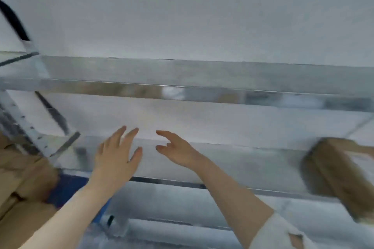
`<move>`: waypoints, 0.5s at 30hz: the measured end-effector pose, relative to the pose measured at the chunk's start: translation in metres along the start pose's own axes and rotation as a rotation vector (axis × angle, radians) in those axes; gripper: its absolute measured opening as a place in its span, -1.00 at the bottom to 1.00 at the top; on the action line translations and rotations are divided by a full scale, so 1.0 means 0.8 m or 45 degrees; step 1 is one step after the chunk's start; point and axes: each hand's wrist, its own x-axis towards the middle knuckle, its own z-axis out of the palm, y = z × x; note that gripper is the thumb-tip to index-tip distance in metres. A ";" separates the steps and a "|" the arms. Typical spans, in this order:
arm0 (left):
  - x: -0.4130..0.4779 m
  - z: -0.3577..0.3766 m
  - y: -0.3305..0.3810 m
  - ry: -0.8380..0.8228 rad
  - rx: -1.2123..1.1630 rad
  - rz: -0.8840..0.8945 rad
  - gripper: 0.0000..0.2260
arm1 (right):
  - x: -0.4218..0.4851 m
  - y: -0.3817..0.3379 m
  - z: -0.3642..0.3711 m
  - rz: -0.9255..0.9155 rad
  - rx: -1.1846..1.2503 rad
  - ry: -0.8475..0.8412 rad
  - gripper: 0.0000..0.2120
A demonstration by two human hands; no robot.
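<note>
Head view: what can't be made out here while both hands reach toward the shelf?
Left hand, right hand, head view: blur hides whether the fingers touch the shelf.
Brown box, head view: blurred, cut off by the right edge; label unreadable.
Brown cartons, head view: blurred, cut off by the left edge.
Blue thing, head view: partly behind the left forearm; kind unclear.

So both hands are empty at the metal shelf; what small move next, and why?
Probably move the right hand toward the cardboard box on the right. Both it and the left hand are open, holding nothing, over a bare stretch of the metal shelf, and that box seems the only thing on it.
</note>
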 end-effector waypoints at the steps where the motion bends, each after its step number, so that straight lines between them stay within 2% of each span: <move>1: 0.003 0.025 0.036 -0.077 -0.018 0.057 -0.52 | -0.031 0.019 -0.035 0.044 0.016 0.101 -0.51; 5: 0.006 0.112 0.180 -0.351 -0.092 0.262 -0.49 | -0.170 0.088 -0.171 0.214 0.048 0.548 -0.53; 8: -0.011 0.156 0.287 -0.513 -0.141 0.407 -0.48 | -0.278 0.135 -0.252 0.340 0.003 0.799 -0.52; 11: -0.036 0.189 0.384 -0.612 -0.200 0.529 -0.49 | -0.371 0.176 -0.309 0.423 -0.020 0.975 -0.50; 15: -0.066 0.232 0.495 -0.680 -0.225 0.620 -0.50 | -0.448 0.225 -0.372 0.540 -0.029 1.084 -0.53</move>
